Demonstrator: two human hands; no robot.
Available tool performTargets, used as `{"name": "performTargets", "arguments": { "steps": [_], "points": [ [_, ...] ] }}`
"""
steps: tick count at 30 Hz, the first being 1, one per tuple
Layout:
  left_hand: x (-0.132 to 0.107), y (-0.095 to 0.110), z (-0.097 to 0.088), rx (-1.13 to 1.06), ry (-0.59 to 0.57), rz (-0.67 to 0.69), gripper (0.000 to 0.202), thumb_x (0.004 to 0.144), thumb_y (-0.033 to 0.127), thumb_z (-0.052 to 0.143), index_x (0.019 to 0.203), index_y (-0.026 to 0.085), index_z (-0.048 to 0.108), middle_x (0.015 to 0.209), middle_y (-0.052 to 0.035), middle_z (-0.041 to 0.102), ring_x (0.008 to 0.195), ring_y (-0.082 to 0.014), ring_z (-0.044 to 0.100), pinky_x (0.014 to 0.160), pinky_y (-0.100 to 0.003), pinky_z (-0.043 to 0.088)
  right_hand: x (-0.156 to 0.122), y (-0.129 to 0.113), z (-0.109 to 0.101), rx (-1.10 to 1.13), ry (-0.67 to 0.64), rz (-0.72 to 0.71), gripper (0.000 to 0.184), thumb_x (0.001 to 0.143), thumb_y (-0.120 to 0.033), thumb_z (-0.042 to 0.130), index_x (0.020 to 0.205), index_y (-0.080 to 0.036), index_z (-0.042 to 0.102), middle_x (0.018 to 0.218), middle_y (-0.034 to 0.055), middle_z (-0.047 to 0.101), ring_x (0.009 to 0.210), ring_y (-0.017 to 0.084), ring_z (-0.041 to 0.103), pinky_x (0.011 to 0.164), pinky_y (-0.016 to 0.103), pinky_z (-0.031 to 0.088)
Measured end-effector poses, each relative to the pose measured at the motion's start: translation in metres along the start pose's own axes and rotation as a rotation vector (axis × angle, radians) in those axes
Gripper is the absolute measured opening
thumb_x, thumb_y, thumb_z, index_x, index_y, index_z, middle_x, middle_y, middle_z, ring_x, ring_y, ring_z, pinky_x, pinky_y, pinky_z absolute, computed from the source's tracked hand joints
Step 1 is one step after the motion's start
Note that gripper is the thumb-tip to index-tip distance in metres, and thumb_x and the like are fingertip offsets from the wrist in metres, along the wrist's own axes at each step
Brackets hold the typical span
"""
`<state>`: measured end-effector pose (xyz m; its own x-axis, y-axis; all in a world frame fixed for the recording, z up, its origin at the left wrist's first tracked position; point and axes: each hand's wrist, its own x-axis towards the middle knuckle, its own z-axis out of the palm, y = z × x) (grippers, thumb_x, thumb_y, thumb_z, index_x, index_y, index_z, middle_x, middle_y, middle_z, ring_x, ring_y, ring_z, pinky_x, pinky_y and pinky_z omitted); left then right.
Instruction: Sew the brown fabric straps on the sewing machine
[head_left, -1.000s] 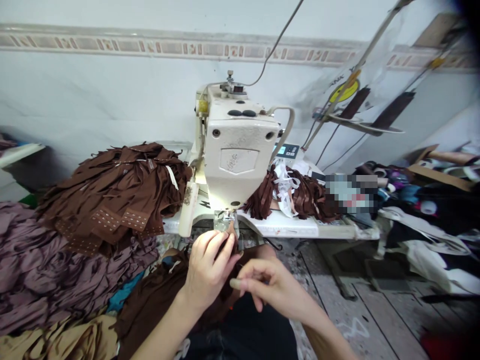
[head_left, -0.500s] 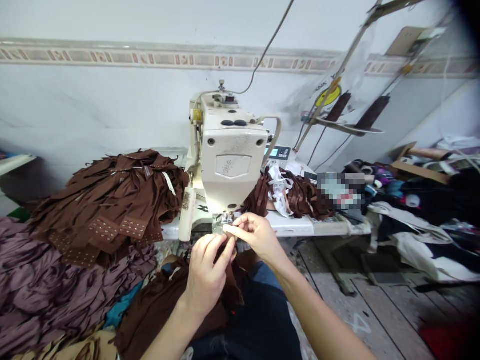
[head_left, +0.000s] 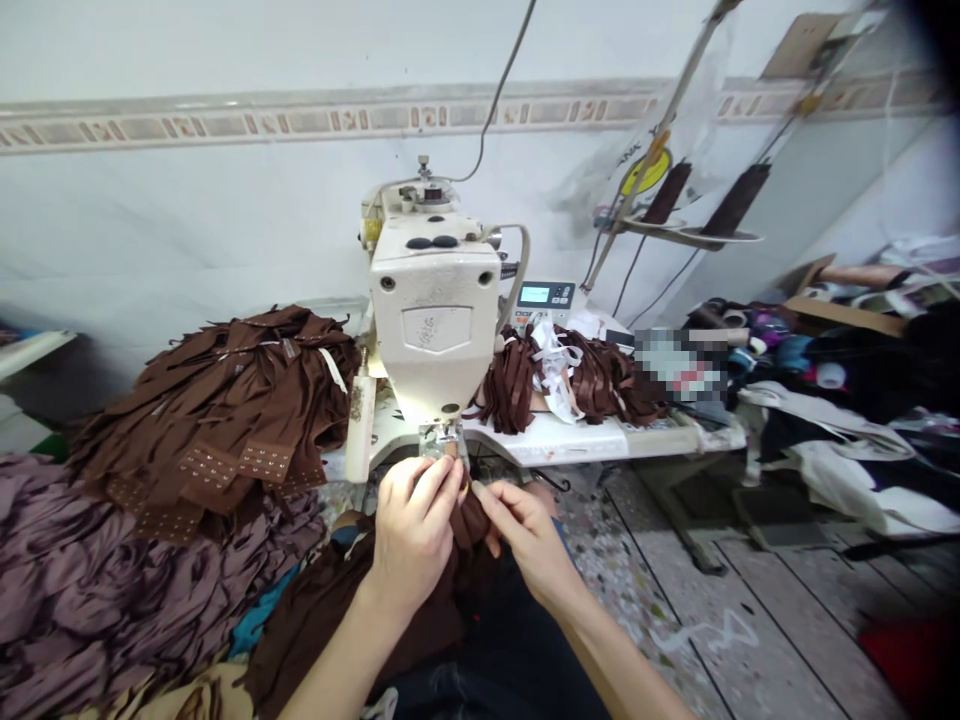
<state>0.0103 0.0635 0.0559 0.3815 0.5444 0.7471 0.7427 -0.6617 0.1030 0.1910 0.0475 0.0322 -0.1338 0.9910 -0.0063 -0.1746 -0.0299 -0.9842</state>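
Left hand [head_left: 414,535]: my fingers pinch brown fabric [head_left: 471,522] | right hand [head_left: 526,535]: fingers narrow, pinching its edge | fabric: bottom centre, just below presser foot [head_left: 444,436] of sewing machine [head_left: 433,320]

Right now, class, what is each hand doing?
Left hand: closed, pinching brown knit fabric.
Right hand: closed, pinching the same fabric.

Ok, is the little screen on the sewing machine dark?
No, the sewing machine's screen is lit up pale blue.
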Motion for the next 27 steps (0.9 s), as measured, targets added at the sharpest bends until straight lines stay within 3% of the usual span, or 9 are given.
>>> {"name": "performTargets", "arguments": {
  "steps": [4, 13, 17, 20, 24, 27],
  "points": [
    [0.001, 0.004, 0.005, 0.046, 0.03, -0.04, 0.051, 0.1, 0.005, 0.056, 0.149, 0.018, 0.062, 0.131, -0.0133, 0.077, 0.118, -0.0303, 0.064, 0.103, -0.051, 0.053, 0.007, -0.006, 0.0, -0.005, 0.012, -0.002, 0.052, 0.095, -0.068, 0.073, 0.08, -0.019, 0.068, 0.064, -0.0039, 0.054, 0.05, 0.01, 0.046, 0.047, 0.023, 0.035],
    [-0.001, 0.005, 0.008, 0.024, 0.005, -0.083, 0.058, 0.1, 0.005, 0.054, 0.156, 0.02, 0.056, 0.137, -0.0145, 0.074, 0.124, -0.0309, 0.063, 0.103, -0.05, 0.056, 0.013, 0.011, -0.002, 0.075, 0.061, 0.021, 0.049, 0.091, -0.065, 0.078, 0.079, -0.018, 0.07, 0.065, -0.0036, 0.054, 0.051, 0.009, 0.042, 0.045, 0.021, 0.035],
    [-0.005, 0.007, 0.006, -0.079, -0.01, -0.148, 0.062, 0.101, 0.0, 0.046, 0.159, 0.021, 0.052, 0.141, -0.0148, 0.068, 0.134, -0.029, 0.059, 0.111, -0.05, 0.056, 0.013, 0.02, -0.006, 0.119, 0.133, 0.055, 0.053, 0.087, -0.067, 0.081, 0.073, -0.018, 0.065, 0.061, -0.0062, 0.045, 0.048, 0.007, 0.034, 0.042, 0.02, 0.031],
    [-0.009, 0.01, 0.0, -0.141, -0.001, -0.2, 0.061, 0.101, -0.001, 0.046, 0.157, 0.025, 0.053, 0.147, -0.0142, 0.062, 0.14, -0.0279, 0.056, 0.115, -0.051, 0.054, 0.009, 0.022, -0.006, 0.051, 0.22, 0.04, 0.051, 0.088, -0.067, 0.08, 0.078, -0.019, 0.067, 0.065, -0.0046, 0.047, 0.052, 0.01, 0.039, 0.044, 0.022, 0.033],
    [-0.015, 0.009, -0.01, -0.108, 0.067, -0.351, 0.044, 0.102, 0.015, 0.062, 0.145, 0.024, 0.061, 0.14, -0.0149, 0.064, 0.132, -0.0304, 0.062, 0.11, -0.051, 0.056, -0.002, 0.018, 0.002, -0.106, 0.344, -0.079, 0.047, 0.093, -0.064, 0.076, 0.079, -0.02, 0.066, 0.067, -0.0026, 0.052, 0.053, 0.011, 0.041, 0.049, 0.025, 0.035],
    [-0.015, 0.006, -0.018, -0.187, 0.054, -0.554, 0.037, 0.097, 0.032, 0.073, 0.131, 0.021, 0.064, 0.123, -0.0128, 0.072, 0.117, -0.03, 0.071, 0.101, -0.047, 0.059, -0.011, 0.017, 0.015, -0.113, 0.278, -0.093, 0.053, 0.096, -0.069, 0.069, 0.075, -0.02, 0.062, 0.074, 0.0003, 0.059, 0.05, 0.01, 0.043, 0.047, 0.025, 0.038]
  ]
}}
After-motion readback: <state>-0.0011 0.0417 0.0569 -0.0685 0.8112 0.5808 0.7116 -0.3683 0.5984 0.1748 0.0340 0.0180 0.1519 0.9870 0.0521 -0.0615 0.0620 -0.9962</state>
